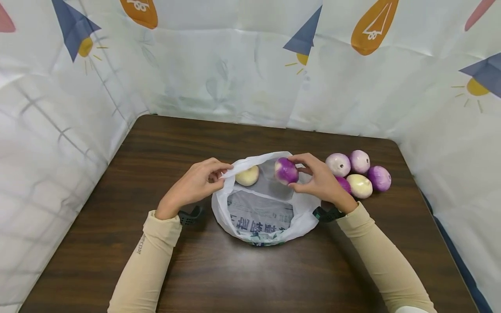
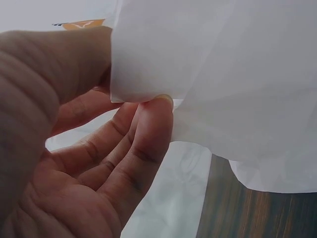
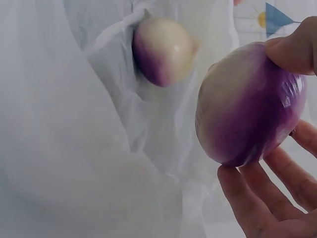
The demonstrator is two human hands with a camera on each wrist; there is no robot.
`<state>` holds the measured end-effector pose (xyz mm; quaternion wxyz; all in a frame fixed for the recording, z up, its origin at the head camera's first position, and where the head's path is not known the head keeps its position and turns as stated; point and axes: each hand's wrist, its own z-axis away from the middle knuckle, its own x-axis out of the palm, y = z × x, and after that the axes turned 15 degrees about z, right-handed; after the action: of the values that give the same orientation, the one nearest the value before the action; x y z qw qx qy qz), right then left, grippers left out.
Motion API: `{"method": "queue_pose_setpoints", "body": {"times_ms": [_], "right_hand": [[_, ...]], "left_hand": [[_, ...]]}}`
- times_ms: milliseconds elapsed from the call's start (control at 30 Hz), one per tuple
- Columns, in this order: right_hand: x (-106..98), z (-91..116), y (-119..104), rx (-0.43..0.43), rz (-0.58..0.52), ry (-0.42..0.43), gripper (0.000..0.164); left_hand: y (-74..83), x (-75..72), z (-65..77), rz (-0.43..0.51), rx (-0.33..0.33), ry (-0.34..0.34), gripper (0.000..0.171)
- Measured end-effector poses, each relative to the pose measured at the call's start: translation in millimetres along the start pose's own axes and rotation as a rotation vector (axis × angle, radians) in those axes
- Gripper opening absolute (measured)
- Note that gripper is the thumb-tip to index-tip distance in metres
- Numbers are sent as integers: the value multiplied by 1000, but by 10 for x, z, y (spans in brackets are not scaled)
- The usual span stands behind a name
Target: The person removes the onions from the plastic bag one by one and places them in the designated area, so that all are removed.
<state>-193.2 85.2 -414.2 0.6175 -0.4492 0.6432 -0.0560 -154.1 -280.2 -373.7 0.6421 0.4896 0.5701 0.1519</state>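
A white plastic bag (image 1: 221, 213) lies on the table with its mouth spread wide. My left hand (image 1: 195, 182) pinches the bag's rim at its left side between thumb and fingers; the left wrist view shows the white plastic (image 2: 153, 59) caught there. Over the right part of the mouth, my right hand (image 1: 318, 180) holds a purple and white onion (image 1: 286, 171) by thumb and fingertips. That onion (image 3: 247, 109) fills the right of the right wrist view. Another onion (image 1: 247, 176) rests inside the bag on the left, half purple and half cream in the right wrist view.
Several more onions (image 1: 361, 186), purple and pale, sit in a cluster right of my right hand. The dark wooden table (image 1: 250, 278) spreads around the bag. Behind and at both sides hang white printed cloths (image 1: 242, 78).
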Motion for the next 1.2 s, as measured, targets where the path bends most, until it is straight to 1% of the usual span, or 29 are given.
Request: {"method": "queue_pose_setpoints", "body": {"times_ms": [200, 400, 533, 667, 733, 867, 967, 1100, 1200], "right_hand": [[-109, 91, 13, 10, -18, 21, 70], [-212, 214, 46, 57, 25, 48, 68], [-271, 300, 68, 56, 30, 55, 67], [-333, 410, 95, 62, 15, 81, 67], [-359, 466, 127, 73, 11, 95, 68], [-407, 577, 185, 124, 17, 101, 67], [-441, 659, 214, 154, 77, 121, 66], [-463, 749, 266, 130, 176, 165, 67], [-472, 809, 300, 109, 188, 178, 67]], "left_hand": [[1, -1, -5, -3, 0, 2, 38], [-5, -9, -8, -6, -15, -10, 38], [-8, -15, -10, -15, -16, -9, 38], [-7, -11, -21, -18, -15, -7, 38], [-9, -7, -28, -19, -13, -8, 38], [-15, -3, -32, -18, -15, -9, 38], [-13, -9, -32, -9, -16, -8, 38], [-10, -12, -31, 2, -17, -5, 38], [-13, -7, -29, 4, -17, -3, 38]]}}
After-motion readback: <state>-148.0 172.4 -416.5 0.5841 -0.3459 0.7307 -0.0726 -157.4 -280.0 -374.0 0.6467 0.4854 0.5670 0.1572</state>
